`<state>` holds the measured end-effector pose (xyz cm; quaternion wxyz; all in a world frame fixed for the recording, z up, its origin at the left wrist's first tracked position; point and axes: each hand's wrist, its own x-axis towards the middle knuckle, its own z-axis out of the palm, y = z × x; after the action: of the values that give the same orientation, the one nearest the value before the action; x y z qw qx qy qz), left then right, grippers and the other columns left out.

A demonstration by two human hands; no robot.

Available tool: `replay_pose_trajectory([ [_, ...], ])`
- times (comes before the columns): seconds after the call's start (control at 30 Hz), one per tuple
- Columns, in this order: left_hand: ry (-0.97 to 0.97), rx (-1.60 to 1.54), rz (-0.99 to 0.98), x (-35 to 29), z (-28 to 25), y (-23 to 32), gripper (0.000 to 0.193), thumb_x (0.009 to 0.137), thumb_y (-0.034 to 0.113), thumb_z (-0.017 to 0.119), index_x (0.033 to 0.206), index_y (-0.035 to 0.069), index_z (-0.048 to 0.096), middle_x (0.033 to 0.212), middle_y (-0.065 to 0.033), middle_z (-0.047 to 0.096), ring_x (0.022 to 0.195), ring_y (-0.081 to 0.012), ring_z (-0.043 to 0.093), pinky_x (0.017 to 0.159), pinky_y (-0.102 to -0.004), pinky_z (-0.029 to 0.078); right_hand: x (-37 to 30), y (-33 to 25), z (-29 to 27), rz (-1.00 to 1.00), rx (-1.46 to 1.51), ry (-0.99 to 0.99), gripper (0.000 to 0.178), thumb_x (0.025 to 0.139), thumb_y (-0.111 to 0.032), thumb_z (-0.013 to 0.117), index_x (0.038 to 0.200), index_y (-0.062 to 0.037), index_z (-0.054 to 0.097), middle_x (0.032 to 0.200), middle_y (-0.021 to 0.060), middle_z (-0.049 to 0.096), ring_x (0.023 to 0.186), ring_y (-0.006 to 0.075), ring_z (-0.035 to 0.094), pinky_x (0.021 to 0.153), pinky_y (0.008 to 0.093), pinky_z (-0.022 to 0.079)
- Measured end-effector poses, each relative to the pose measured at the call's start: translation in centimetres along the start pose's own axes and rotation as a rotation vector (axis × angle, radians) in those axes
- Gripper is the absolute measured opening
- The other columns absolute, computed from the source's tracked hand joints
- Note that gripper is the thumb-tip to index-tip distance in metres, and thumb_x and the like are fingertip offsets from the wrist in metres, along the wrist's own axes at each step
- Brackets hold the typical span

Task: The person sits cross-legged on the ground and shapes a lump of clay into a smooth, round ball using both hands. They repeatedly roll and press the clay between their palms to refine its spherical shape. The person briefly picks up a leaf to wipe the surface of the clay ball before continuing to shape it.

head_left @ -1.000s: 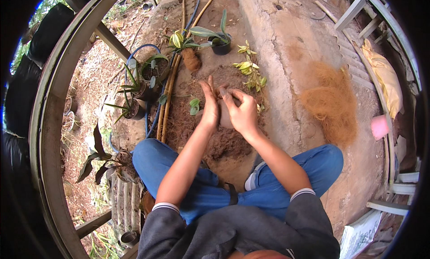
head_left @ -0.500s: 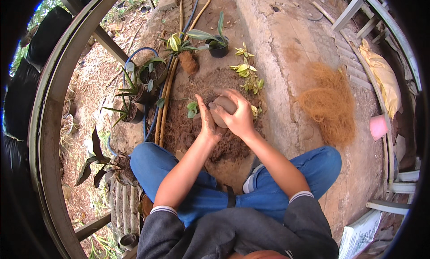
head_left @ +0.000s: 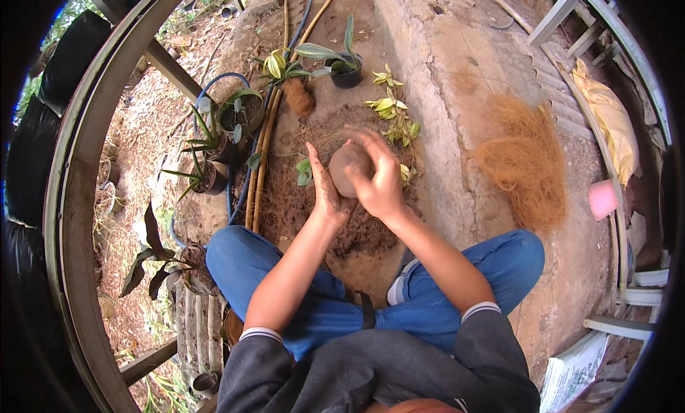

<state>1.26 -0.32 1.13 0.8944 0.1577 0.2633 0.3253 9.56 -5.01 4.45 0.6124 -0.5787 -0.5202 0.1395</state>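
A smooth grey-brown ball of soil point(head_left: 345, 169) is held up between my two palms. My left hand point(head_left: 328, 195) lies along its left side, fingers nearly straight and smeared with dirt. Curled round the far and right side is my right hand point(head_left: 382, 181), its thumb pressed on the top. Beneath them spreads a heap of dark loose soil point(head_left: 357, 231), partly hidden by my hands and wrists. A small green leafy cutting point(head_left: 305, 172) lies just left of my left hand, and cut yellow-green leafy stems point(head_left: 389, 109) lie beyond my right hand.
Ahead sit a plant with a brown fibre-wrapped root ball point(head_left: 297, 97) and a black-potted plant point(head_left: 346, 74). Potted plants point(head_left: 210, 177) stand left, past bamboo poles point(head_left: 265, 156) and a blue hose point(head_left: 232, 199). Orange-brown coconut fibre point(head_left: 524, 163) and a pink container point(head_left: 603, 200) lie right.
The right hand has shifted its grip round the soil ball, and more of the ball's rounded top now shows. Both hands stay over the soil heap.
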Motion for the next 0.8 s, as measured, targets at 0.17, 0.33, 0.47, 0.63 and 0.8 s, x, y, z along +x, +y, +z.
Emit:
replay_pose_trajectory([
  [0.17, 0.003, 0.039, 0.039, -0.8, 0.7, -1.2, 0.082, 0.080, 0.077, 0.036, 0.131, 0.012, 0.039, 0.129, -0.0115, 0.045, 0.118, -0.0231, 0.047, 0.100, -0.0409, 0.042, -0.1, 1.3, -0.1, -0.164, -0.317, -0.037, 0.023, 0.072, -0.017, 0.069, 0.092, -0.0064, 0.068, 0.100, 0.0106, 0.065, 0.100, 0.0297, 0.060, 0.087, 0.0381, 0.048],
  [0.33, -0.045, 0.140, 0.019, -0.7, 1.0, -0.7, 0.083, 0.081, 0.077, 0.030, 0.137, 0.017, 0.031, 0.134, -0.0096, 0.040, 0.126, -0.0243, 0.039, 0.103, -0.0440, 0.036, 1.2, 0.6, -1.3, -0.101, -0.209, -0.166, 0.035, 0.074, -0.015, 0.068, 0.106, -0.0048, 0.064, 0.111, 0.0139, 0.061, 0.105, 0.0317, 0.058, 0.091, 0.0396, 0.046],
  [0.47, -0.092, 0.301, 0.137, 0.1, -0.1, -0.7, 0.086, 0.082, 0.076, 0.025, 0.140, 0.012, 0.027, 0.137, -0.0111, 0.036, 0.130, -0.0244, 0.034, 0.106, -0.0423, 0.032, 1.0, 1.9, -1.5, 0.045, 0.060, -0.247, 0.042, 0.078, -0.007, 0.066, 0.118, 0.0003, 0.054, 0.116, 0.0129, 0.059, 0.111, 0.0232, 0.056, 0.094, 0.0368, 0.044],
  [0.63, -0.084, 0.367, 0.157, -0.4, 0.4, -0.2, 0.076, 0.088, 0.065, 0.032, 0.135, 0.006, 0.033, 0.134, -0.0113, 0.042, 0.126, -0.0230, 0.040, 0.104, -0.0405, 0.034, 2.0, 2.7, -2.2, 0.002, 0.243, -0.142, 0.039, 0.090, -0.022, 0.053, 0.121, 0.0026, 0.052, 0.116, 0.0124, 0.059, 0.112, 0.0202, 0.053, 0.100, 0.0343, 0.038],
  [0.8, -0.096, 0.362, 0.153, -0.6, 0.1, 0.0, 0.065, 0.089, 0.050, 0.053, 0.131, 0.004, 0.038, 0.125, -0.0114, 0.048, 0.116, -0.0207, 0.049, 0.096, -0.0359, 0.044, 1.3, 2.2, -2.1, 0.158, 0.471, -0.154, 0.045, 0.092, -0.035, 0.049, 0.120, 0.0000, 0.054, 0.122, 0.0149, 0.055, 0.114, 0.0264, 0.052, 0.101, 0.0385, 0.038],
])
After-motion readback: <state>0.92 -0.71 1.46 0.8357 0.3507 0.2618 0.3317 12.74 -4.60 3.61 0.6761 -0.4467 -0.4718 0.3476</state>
